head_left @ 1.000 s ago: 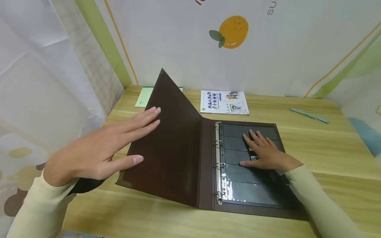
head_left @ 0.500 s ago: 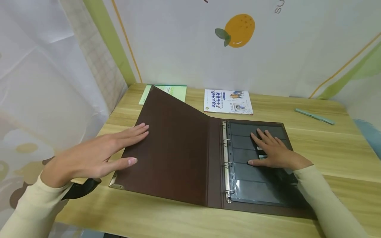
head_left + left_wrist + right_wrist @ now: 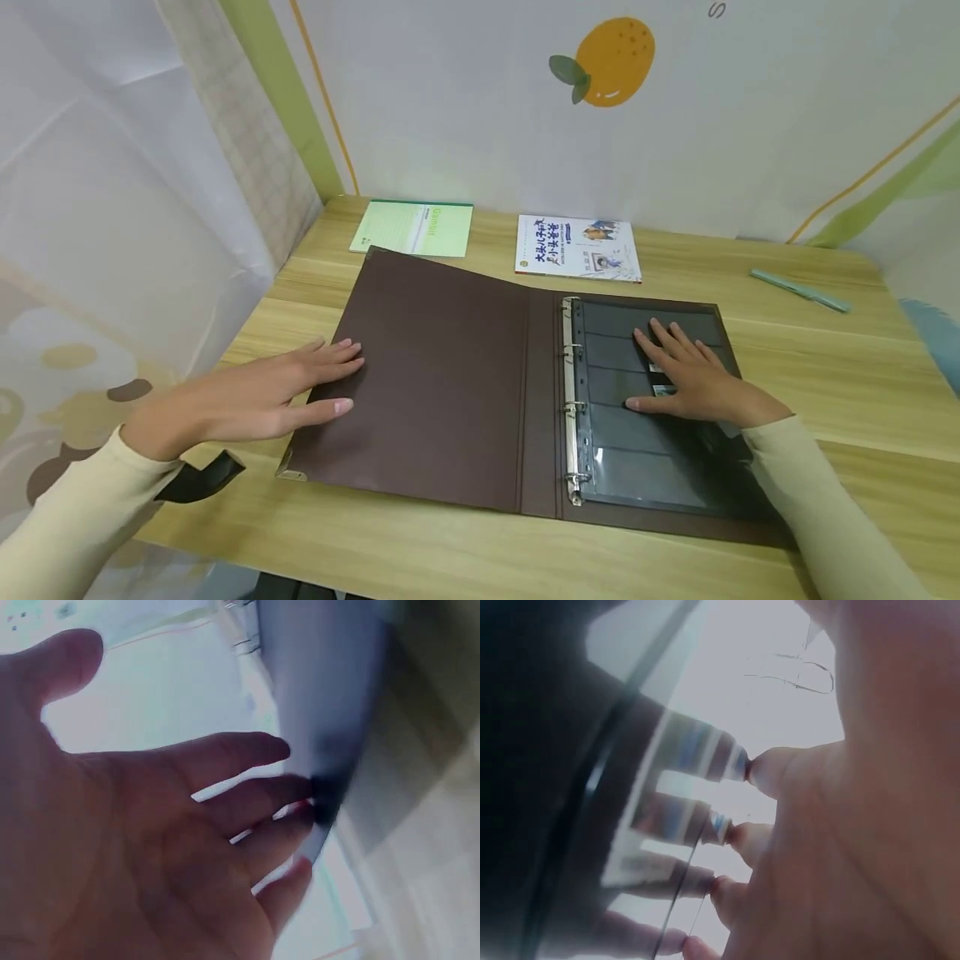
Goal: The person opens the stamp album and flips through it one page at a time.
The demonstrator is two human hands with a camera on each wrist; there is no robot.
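Brown leatherette binder (image 3: 442, 375) lies open under two flat, empty hands, left hand (image 3: 255, 400) at the cover edge and right hand (image 3: 693, 379) on the plastic sleeves (image 3: 645, 450), which could crease or tear at the rings (image 3: 572, 400) if that palm slides.

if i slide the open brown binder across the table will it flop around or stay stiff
Probably stiff: the binder has board-like covers lying flat with a metal-capped corner. The plastic sleeves look floppy, but the rings hold them. It likely slides easily on the smooth table, though it seems fairly heavy.

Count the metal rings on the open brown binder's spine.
4, in a column beside the dark sleeve page: top, upper middle, lower middle, bottom. None looks hidden.
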